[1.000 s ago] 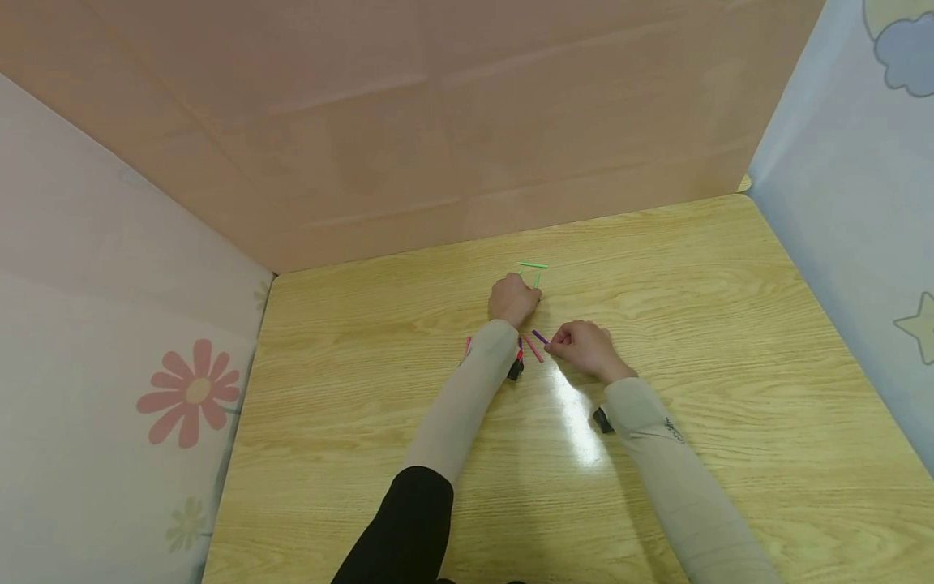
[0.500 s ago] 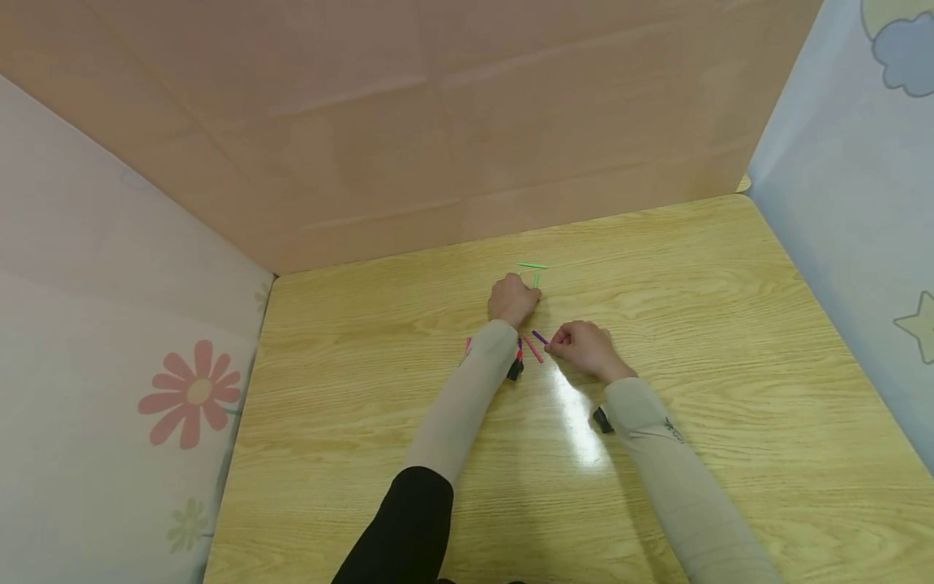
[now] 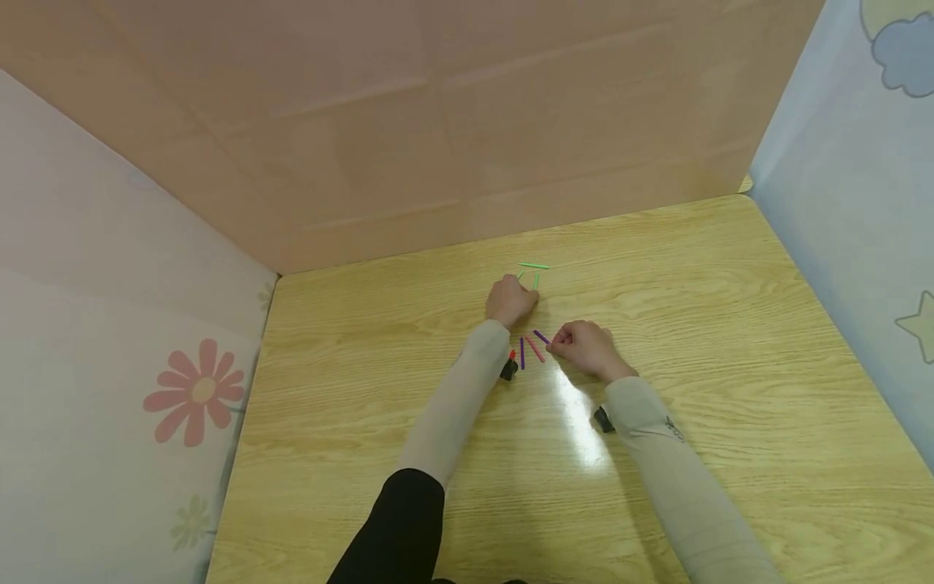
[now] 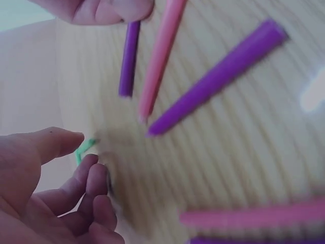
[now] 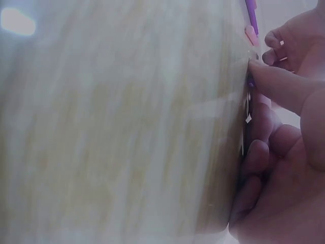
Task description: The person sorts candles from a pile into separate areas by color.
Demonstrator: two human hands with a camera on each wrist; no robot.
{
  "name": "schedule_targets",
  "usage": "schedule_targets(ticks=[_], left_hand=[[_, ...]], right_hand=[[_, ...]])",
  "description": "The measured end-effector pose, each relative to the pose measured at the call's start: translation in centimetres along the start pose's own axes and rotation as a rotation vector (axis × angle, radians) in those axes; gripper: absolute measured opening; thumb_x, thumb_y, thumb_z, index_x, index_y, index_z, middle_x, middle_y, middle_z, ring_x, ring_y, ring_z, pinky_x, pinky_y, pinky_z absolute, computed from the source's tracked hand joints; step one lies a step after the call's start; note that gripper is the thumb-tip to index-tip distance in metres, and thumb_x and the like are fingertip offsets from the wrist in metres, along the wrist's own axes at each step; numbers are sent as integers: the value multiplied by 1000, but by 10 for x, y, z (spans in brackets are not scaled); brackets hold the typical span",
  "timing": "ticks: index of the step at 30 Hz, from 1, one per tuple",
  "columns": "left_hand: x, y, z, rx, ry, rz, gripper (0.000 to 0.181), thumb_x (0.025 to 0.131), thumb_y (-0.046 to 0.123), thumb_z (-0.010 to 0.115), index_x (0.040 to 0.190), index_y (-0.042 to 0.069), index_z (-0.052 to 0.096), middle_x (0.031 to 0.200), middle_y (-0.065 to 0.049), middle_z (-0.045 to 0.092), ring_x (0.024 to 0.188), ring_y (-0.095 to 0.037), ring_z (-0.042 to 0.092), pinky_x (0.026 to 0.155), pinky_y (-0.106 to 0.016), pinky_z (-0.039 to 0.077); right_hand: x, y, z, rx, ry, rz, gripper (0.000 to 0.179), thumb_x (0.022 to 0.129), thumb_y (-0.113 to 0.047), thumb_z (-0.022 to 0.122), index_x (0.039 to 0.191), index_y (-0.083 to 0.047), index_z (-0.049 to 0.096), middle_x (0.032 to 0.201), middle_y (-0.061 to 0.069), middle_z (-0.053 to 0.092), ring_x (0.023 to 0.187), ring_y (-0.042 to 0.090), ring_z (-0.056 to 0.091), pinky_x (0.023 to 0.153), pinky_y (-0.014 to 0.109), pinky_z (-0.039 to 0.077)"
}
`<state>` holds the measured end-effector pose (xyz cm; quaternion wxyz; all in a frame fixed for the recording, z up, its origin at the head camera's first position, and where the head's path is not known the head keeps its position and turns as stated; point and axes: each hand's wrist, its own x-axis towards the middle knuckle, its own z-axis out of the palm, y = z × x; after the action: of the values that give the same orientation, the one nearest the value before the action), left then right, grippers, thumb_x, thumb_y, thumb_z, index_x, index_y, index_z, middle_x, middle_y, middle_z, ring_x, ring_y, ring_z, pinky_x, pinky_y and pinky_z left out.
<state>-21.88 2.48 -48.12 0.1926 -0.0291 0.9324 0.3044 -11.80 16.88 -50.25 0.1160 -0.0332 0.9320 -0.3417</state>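
Note:
Beside the green sticks, my left hand (image 3: 511, 300) hovers over or rests on the table. In the left wrist view, a gap shows between its thumb and loosely curled fingers (image 4: 96, 178), with green sticks (image 4: 85, 147) beyond. Thumb and fingertips of my right hand (image 3: 584, 349) pinch the near end of a short purple stick (image 3: 541, 336); its far end points away to the left. Between the hands lie a pink stick (image 3: 535, 349) and another purple stick (image 3: 522, 354), close together at their far ends. Curled fingers partly hide the pinched end in the right wrist view.
A green stick (image 3: 534, 265) lies crosswise toward the back of the wooden table (image 3: 350, 389). Another pink stick (image 4: 254, 216) and a purple one (image 4: 254, 241) show low in the left wrist view. Papered walls stand at both sides, a tan panel (image 3: 452, 146) behind.
My left hand and forearm have shifted slightly left, uncovering more of the upright purple stick and hiding the pink one at the left. The right hand stays put, pinching its stick.

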Motion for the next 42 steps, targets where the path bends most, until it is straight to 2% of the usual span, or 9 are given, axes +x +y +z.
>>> schedule_targets(ticks=[4,8,12,21,26,29,33,38,42], left_hand=[[-5,-5,-11,-3,-24,-11,21,89,28,63,82,8,68,75,-3,65,59,-14,51,51,-26,41],[-13,-9,-26,-11,-30,28,26,91,31,65,91,7,73,93,-7,73,74,-18,62,67,-31,51],[-18,-16,-41,-30,-17,65,28,90,31,66,99,6,72,104,-10,72,85,-21,66,79,-37,54],[-38,-45,-68,-49,-45,79,27,91,30,66,102,6,68,107,-8,68,85,-19,63,72,-31,52],[-52,-66,-76,-115,-31,87,23,91,29,65,99,7,67,101,-7,68,84,-19,63,71,-31,51],[-59,-80,-78,-174,-18,77,23,90,29,65,99,7,68,102,-7,68,86,-20,62,73,-33,51],[-66,-99,-75,-200,-13,48,26,90,31,66,100,7,67,103,-7,67,88,-21,61,74,-33,50],[-72,-118,-65,-227,-19,2,27,89,34,67,98,9,69,103,-7,68,92,-23,60,78,-36,48],[-76,-127,-56,-235,-10,-28,26,88,34,68,95,10,69,100,-6,67,90,-22,59,78,-35,47]], right_hand=[[-1,-1,0,-7,-4,-6,19,89,-29,66,84,-11,70,84,5,71,85,26,63,90,56,33],[0,-1,-1,-21,-8,-11,19,89,-28,66,86,-10,71,86,6,71,85,27,63,90,57,35],[1,0,-2,-21,-19,-11,21,90,-29,65,88,-9,71,88,7,71,85,27,63,90,57,34],[1,1,-3,-11,-37,-15,22,91,-30,64,89,-9,71,88,7,71,85,26,63,87,56,34],[1,0,-2,-20,-30,-20,23,91,-30,63,89,-9,71,89,8,71,85,27,63,87,56,35],[1,-1,-1,-19,-31,-19,23,92,-31,63,89,-9,71,90,8,71,86,28,63,87,56,34],[0,-2,-3,-12,-32,-16,23,92,-30,62,88,-9,71,90,8,71,87,28,62,87,56,33],[0,-2,-5,-11,-26,-13,22,91,-29,63,87,-9,71,88,8,71,86,28,62,87,56,33],[1,-2,-4,-6,-37,-12,22,91,-29,63,88,-9,71,89,8,71,87,28,62,88,57,32]])
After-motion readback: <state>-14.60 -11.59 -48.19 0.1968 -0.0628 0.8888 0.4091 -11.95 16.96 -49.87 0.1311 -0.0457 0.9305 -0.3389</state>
